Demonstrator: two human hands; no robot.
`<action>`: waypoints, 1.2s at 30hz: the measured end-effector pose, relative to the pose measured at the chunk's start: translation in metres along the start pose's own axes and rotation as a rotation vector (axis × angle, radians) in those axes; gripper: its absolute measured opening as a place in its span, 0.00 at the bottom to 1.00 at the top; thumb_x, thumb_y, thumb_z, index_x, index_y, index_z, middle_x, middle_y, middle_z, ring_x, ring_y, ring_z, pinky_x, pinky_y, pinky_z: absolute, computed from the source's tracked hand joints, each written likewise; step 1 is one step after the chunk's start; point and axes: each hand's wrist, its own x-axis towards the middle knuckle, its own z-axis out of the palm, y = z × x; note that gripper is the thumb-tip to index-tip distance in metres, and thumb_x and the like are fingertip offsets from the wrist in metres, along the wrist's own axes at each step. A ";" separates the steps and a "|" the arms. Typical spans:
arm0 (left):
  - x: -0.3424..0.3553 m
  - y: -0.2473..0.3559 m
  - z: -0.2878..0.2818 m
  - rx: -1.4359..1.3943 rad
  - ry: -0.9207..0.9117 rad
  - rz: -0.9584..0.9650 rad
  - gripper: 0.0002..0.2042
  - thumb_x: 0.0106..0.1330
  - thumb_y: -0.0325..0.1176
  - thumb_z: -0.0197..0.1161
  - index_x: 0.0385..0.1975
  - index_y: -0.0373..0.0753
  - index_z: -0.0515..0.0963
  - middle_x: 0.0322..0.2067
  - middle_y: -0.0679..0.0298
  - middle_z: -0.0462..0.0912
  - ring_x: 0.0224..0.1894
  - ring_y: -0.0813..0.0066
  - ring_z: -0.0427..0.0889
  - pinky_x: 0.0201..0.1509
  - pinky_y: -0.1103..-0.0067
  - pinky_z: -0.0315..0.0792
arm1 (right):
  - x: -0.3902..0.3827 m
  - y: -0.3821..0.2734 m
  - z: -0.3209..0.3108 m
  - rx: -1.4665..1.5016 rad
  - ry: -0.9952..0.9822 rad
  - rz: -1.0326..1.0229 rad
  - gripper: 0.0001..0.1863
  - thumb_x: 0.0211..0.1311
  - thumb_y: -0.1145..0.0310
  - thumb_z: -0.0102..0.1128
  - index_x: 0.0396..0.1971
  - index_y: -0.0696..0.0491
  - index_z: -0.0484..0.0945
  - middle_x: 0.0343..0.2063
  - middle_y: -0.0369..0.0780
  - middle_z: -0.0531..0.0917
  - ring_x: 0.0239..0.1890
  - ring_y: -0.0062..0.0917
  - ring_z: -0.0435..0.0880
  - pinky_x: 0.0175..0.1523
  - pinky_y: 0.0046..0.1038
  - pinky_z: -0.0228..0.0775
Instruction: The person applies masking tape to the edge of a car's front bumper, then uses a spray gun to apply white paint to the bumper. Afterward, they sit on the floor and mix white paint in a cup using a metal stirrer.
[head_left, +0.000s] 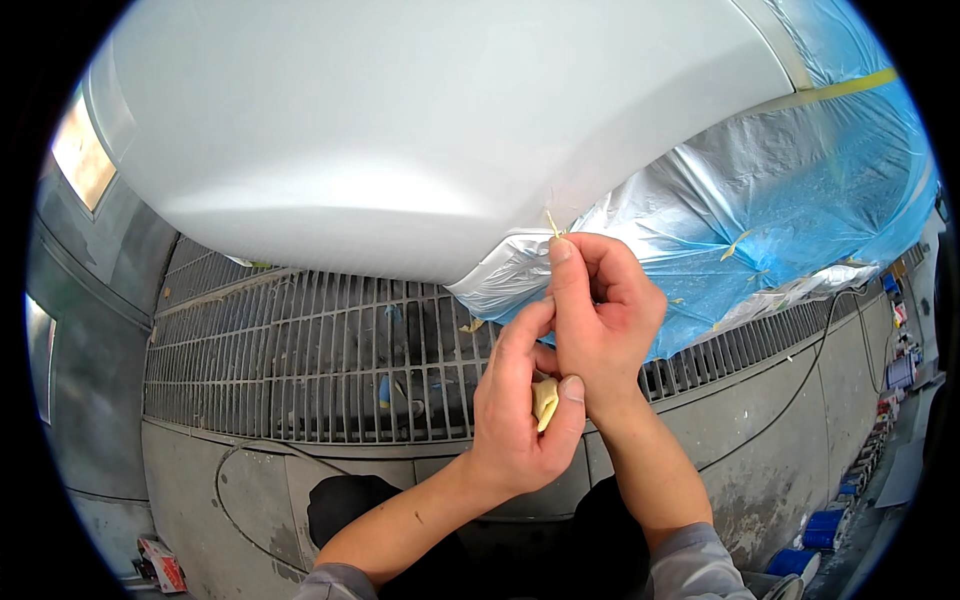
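My right hand is closed in a pinch at the lower edge of a silver-grey car body panel. Between its thumb and forefinger is a thin pale-yellow strip, its free end pointing up against the panel. Just below and left of it, my left hand is curled round a folded pale-yellow piece, which may be cloth or tape. My left fingertips reach up close to the right hand and its wrist. Blue plastic masking film, partly coated silver, covers the wheel area right beside my hands.
Under the panel runs a metal floor grating. Across the concrete floor lie a dark hose at left and another cable at right. Blue cans line the right side. A grey wall stands at left.
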 end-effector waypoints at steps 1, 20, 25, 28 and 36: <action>0.000 0.000 0.000 -0.002 -0.001 -0.003 0.30 0.71 0.24 0.53 0.70 0.21 0.54 0.57 0.45 0.75 0.42 0.76 0.81 0.45 0.80 0.76 | 0.000 0.000 0.000 0.004 0.001 0.004 0.06 0.73 0.73 0.66 0.36 0.61 0.82 0.20 0.30 0.80 0.22 0.08 0.73 0.26 0.15 0.63; 0.002 0.004 -0.002 0.002 -0.021 0.002 0.30 0.70 0.25 0.54 0.70 0.21 0.55 0.52 0.48 0.78 0.41 0.76 0.81 0.45 0.79 0.76 | 0.000 -0.008 0.002 0.016 0.045 -0.018 0.06 0.72 0.73 0.66 0.37 0.60 0.82 0.20 0.30 0.79 0.22 0.08 0.72 0.26 0.16 0.62; 0.004 0.008 -0.004 -0.004 -0.026 -0.014 0.30 0.71 0.26 0.53 0.71 0.21 0.55 0.51 0.50 0.79 0.40 0.77 0.81 0.45 0.80 0.76 | 0.004 -0.010 0.002 -0.001 0.042 -0.034 0.06 0.72 0.73 0.66 0.36 0.60 0.82 0.20 0.30 0.79 0.22 0.08 0.72 0.26 0.16 0.62; 0.005 0.010 -0.005 -0.040 -0.022 -0.035 0.29 0.71 0.25 0.54 0.70 0.21 0.57 0.54 0.47 0.77 0.41 0.73 0.82 0.46 0.78 0.77 | 0.005 -0.010 0.002 0.002 0.047 -0.045 0.06 0.72 0.73 0.66 0.36 0.60 0.83 0.20 0.30 0.79 0.22 0.08 0.72 0.26 0.16 0.62; 0.006 0.010 -0.005 -0.079 0.003 -0.044 0.28 0.70 0.23 0.57 0.69 0.22 0.61 0.61 0.41 0.73 0.44 0.64 0.83 0.46 0.73 0.79 | 0.006 -0.011 0.003 0.012 0.040 -0.029 0.06 0.73 0.73 0.66 0.37 0.60 0.83 0.20 0.30 0.80 0.22 0.08 0.72 0.26 0.15 0.61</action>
